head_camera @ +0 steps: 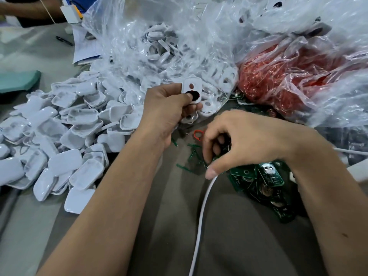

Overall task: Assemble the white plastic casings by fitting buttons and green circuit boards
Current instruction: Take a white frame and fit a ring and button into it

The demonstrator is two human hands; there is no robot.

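White plastic casing (190, 89) is being pinched by the left hand (165, 110); the right hand (245, 140), fingers curled, is gripping green circuit boards (256, 182) on the grey table (163, 236).

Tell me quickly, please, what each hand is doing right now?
Left hand: grips a white casing.
Right hand: fingers curled at the green circuit boards; what it holds cannot be told.

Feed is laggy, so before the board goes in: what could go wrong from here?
1. The left hand pinches the casing at one end only; pressing a board in might twist it loose.
2. The right hand digs among overlapping boards; two may lift together.
3. The cable runs under that hand and could snag.
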